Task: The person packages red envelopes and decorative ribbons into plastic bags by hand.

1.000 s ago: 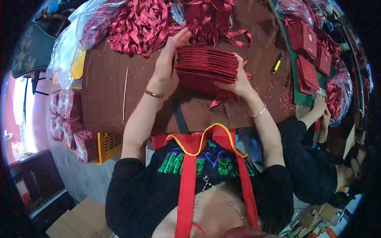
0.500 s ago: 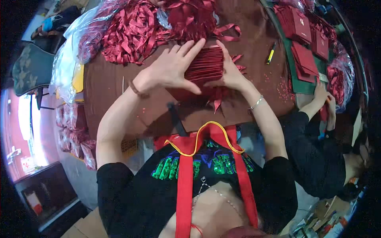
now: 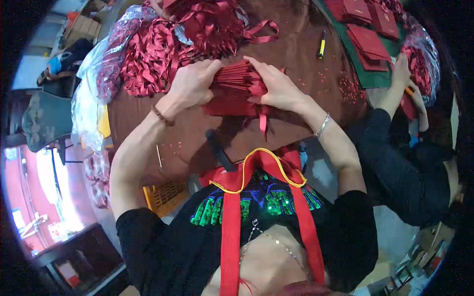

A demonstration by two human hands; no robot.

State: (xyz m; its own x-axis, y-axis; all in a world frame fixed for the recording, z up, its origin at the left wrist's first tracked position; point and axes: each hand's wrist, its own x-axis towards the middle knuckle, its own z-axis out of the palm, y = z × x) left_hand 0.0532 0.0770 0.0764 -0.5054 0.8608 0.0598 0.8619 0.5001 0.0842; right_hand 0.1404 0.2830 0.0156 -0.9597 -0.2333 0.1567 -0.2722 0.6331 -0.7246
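A thick stack of dark red card pieces (image 3: 231, 101) is held between my two hands above the brown table (image 3: 192, 130). My left hand (image 3: 193, 84) grips the stack's left side with its fingers bent round the edge. On the right side my right hand (image 3: 277, 86) holds the same stack, thumb at the near side and fingers over the far edge. A red ribbon end (image 3: 263, 123) hangs from the stack below my right hand. Beyond my left hand lies a heap of red ribbons (image 3: 150, 59).
A yellow cutter (image 3: 322, 45) lies on the table, with red scraps (image 3: 348, 89) nearby. At right, a co-worker's hand (image 3: 401, 71) is by red bags (image 3: 368, 44) on a green mat (image 3: 368, 80). A thin white stick (image 3: 159, 156) lies near my left forearm.
The stack has tilted and come nearer to me, showing a broad flat red face. My left hand's spread fingers have closed round its edge. The view has shifted slightly.
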